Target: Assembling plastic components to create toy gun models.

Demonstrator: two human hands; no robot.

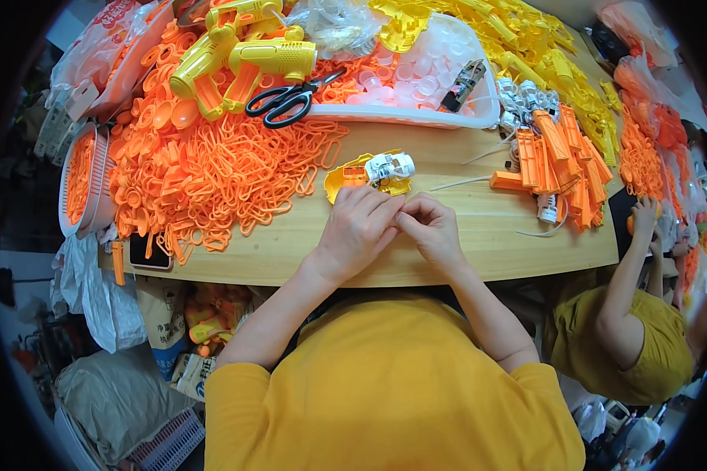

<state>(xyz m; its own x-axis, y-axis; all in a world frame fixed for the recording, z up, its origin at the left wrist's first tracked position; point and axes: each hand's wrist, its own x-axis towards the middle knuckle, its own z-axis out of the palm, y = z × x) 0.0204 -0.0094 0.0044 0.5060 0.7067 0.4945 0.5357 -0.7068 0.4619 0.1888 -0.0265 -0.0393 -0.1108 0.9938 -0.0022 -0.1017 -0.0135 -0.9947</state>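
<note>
A yellow plastic toy-gun shell half [334, 182] lies on the table just beyond my hands. Inside it sit an orange block-shaped part [355, 176] and a white cylindrical motor unit [393, 166]. My left hand [355, 233] is closed, its knuckles up against the near edge of the shell. Thumb and forefinger of my right hand [434, 233] pinch together right beside the left fingertips. Whatever is between the fingers of both hands is too small or hidden to make out.
Orange clips and rings [220, 173] are heaped at left, with black-handled scissors [279, 102] and yellow toy guns [271, 59] behind. A white tub [479, 118] holds translucent cups. Orange handles [554, 157] are piled at right. A phone [149, 253] lies front left; a co-worker [628, 330] sits at right.
</note>
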